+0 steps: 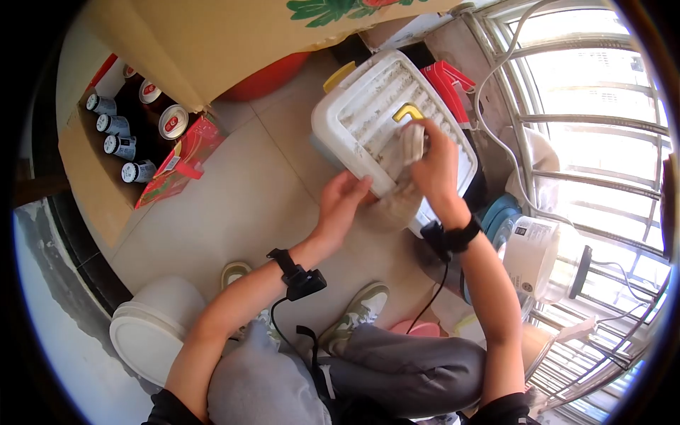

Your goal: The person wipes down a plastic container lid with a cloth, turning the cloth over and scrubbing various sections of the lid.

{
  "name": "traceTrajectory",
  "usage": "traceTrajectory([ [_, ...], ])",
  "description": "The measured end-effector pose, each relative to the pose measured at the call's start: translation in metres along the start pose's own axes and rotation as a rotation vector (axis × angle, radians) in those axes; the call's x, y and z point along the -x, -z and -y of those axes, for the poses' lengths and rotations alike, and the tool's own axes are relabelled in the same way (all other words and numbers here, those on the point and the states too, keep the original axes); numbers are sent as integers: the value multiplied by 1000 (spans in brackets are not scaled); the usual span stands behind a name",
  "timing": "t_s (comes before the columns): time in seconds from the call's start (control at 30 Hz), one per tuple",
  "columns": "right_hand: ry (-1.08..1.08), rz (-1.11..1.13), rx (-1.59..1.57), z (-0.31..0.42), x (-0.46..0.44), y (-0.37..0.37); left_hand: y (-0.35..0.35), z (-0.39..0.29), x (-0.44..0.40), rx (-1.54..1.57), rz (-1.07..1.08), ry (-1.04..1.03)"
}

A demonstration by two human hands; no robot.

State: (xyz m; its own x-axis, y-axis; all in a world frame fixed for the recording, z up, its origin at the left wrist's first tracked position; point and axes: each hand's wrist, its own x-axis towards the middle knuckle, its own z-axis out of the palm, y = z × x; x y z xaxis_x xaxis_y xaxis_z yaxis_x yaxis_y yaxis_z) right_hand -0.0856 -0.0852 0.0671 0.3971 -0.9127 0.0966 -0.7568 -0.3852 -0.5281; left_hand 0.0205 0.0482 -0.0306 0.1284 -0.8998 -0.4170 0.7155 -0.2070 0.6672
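Observation:
A white plastic storage box with a dirty, ribbed lid point(379, 106) stands on the floor ahead of me. The lid has dark grime between its ribs and a yellow handle point(409, 111). My right hand point(435, 166) is closed round a greyish-white rag point(413, 145) over the lid's right half. The rag's lower part hangs past the lid's near edge and is blurred. My left hand point(341, 204) is at the near left edge of the lid, thumb on the rim and fingers bent beneath it, partly hidden.
An open carton point(103, 198) with several cans and small bottles stands at left, below a large cardboard box point(212, 35). A lidded white bucket point(152, 333) is at lower left. Right are a white container point(530, 255), a cable point(489, 106) and window bars point(595, 120).

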Motion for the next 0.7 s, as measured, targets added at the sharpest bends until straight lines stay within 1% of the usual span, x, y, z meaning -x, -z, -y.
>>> traceTrajectory([
  [0.07,-40,-62,49,-1,-13,-1,-1,-4,0,21,18,12],
  [0.17,32,-78,121,8,12,-10,2,1,0,-7,23,33],
  [0.2,-56,36,136,22,26,-8,4,1,-2,-27,18,33],
  [0.27,81,130,26,35,52,-7,5,-4,1,-3,20,-13],
  [0.3,85,142,-16,31,49,-7,4,-4,4,7,22,-29],
  [0.37,47,159,-35,18,33,-1,5,0,2,23,36,23],
  [0.4,-49,131,30,12,22,1,5,1,1,27,45,48],
  [0.47,-34,11,-19,-6,-2,-1,1,-1,3,49,29,34],
  [0.5,-60,2,-16,1,-3,-1,-1,-4,2,59,20,15],
  [0.6,-67,144,-41,19,26,2,4,-5,0,-31,41,53],
  [0.63,8,147,-136,18,34,-1,5,-4,-2,-26,47,41],
  [0.7,8,216,-198,20,39,3,4,-3,-1,-16,55,27],
])
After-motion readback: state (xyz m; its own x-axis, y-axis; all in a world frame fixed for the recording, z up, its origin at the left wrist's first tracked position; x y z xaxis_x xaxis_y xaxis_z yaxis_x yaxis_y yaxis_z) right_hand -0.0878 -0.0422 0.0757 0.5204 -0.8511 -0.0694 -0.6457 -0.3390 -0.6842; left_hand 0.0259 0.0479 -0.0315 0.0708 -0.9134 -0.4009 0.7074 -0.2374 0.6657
